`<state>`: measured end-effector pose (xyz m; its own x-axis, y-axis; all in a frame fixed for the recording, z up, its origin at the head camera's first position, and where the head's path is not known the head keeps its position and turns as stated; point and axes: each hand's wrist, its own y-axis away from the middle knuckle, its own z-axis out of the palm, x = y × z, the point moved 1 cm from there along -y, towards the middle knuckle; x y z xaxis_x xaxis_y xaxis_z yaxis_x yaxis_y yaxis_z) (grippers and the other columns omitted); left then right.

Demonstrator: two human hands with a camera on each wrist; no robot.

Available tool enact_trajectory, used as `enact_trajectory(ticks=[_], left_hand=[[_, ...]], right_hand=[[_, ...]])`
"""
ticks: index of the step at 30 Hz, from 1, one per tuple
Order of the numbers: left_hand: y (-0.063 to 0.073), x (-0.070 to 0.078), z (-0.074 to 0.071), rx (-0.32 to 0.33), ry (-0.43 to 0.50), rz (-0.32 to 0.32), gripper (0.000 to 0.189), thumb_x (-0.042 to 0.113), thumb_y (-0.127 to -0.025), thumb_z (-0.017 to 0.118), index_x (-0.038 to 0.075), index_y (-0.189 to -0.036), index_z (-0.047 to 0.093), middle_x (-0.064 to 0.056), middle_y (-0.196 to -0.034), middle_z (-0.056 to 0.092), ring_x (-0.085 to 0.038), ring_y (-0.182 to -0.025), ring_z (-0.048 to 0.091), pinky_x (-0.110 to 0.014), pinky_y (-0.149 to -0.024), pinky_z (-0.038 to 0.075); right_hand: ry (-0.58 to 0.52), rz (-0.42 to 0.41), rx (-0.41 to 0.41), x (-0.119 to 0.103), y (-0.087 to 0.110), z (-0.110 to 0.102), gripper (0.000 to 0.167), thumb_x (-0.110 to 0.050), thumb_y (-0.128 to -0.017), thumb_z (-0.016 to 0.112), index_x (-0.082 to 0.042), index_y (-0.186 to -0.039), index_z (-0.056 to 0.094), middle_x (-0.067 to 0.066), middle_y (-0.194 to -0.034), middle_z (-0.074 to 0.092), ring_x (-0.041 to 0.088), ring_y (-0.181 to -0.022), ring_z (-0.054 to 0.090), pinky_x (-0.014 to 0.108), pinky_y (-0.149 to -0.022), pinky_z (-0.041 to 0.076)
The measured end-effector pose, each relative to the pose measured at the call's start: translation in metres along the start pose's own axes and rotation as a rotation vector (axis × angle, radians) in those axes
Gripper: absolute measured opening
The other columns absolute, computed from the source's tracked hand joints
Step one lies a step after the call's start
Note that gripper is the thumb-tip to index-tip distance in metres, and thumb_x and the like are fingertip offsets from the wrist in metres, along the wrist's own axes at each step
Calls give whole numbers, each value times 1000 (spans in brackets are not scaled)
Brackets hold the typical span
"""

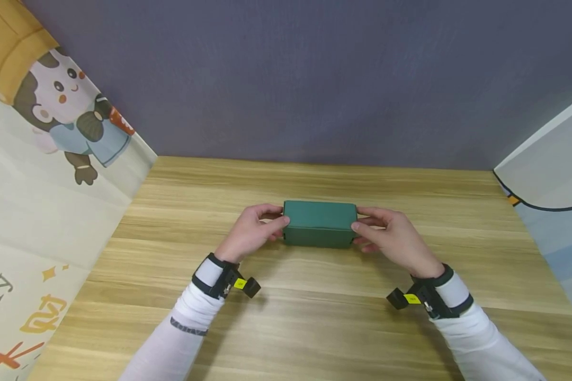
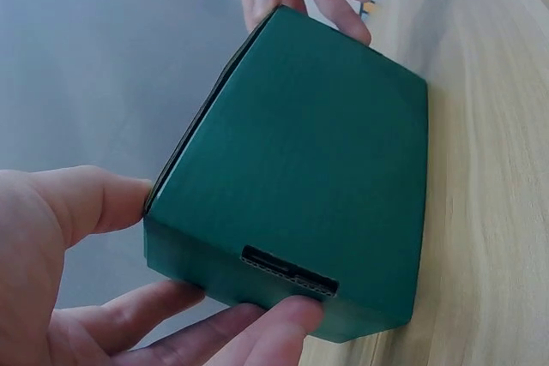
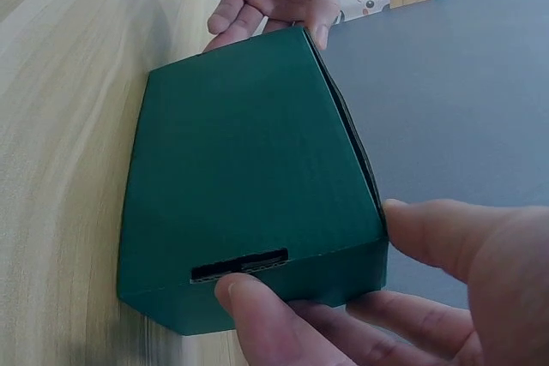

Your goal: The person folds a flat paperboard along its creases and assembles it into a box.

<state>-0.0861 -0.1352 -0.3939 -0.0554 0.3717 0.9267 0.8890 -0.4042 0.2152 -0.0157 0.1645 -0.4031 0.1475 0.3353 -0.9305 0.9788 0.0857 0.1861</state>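
Observation:
A green cardboard box (image 1: 320,216) with its lid down sits on the wooden table, its long side facing me. My left hand (image 1: 255,228) grips its left end, the thumb at the top front corner and the other fingers along the end face. At the opposite end my right hand (image 1: 393,235) holds it the same way. A slot near the bottom edge of the box (image 2: 292,152) shows in the left wrist view, with a fingertip beside it. In the right wrist view a thin gap runs along the lid edge of the box (image 3: 249,152).
The wooden table (image 1: 314,317) ends at a dark grey-blue wall (image 1: 314,79) behind the box. A cartoon-printed panel (image 1: 52,211) borders the left side, and another printed panel (image 1: 553,211) the right. Each wrist wears a strapped camera.

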Motion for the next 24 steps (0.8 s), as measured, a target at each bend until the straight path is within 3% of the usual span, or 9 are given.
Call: enact_trajectory(ticks=[5, 12, 17, 24], left_hand=[[3, 4, 1, 58, 8, 34, 43, 34, -87, 72, 11, -122, 61, -7, -113, 64, -35, -90, 68, -50, -80, 57], [7, 12, 2, 137, -60, 83, 44, 41, -89, 68, 13, -122, 62, -2, -118, 63, -27, -91, 69, -47, -77, 57], [9, 14, 3, 204, -117, 114, 38, 44, -90, 65, 17, -116, 65, 3, -117, 65, -16, -92, 66, -35, -70, 55], [12, 15, 4, 229, -80, 142, 36, 48, -90, 64, 20, -112, 65, 4, -117, 65, -27, -93, 68, -34, -62, 51]], right_hand=[[-4, -39, 48, -4, 2, 2, 64, -40, -89, 68, -12, -142, 46, 17, -127, 61, 33, -94, 70, 41, -70, 60], [14, -102, 113, -10, 4, 4, 58, -39, -91, 65, -11, -139, 50, 16, -125, 63, 16, -86, 72, 39, -70, 60], [60, -106, 169, -11, 6, 4, 56, -47, -92, 61, -11, -134, 54, 12, -122, 64, 21, -99, 68, 36, -75, 59], [69, -132, 212, -11, 5, 5, 53, -50, -93, 57, -10, -128, 57, 10, -117, 65, 28, -101, 68, 29, -72, 59]])
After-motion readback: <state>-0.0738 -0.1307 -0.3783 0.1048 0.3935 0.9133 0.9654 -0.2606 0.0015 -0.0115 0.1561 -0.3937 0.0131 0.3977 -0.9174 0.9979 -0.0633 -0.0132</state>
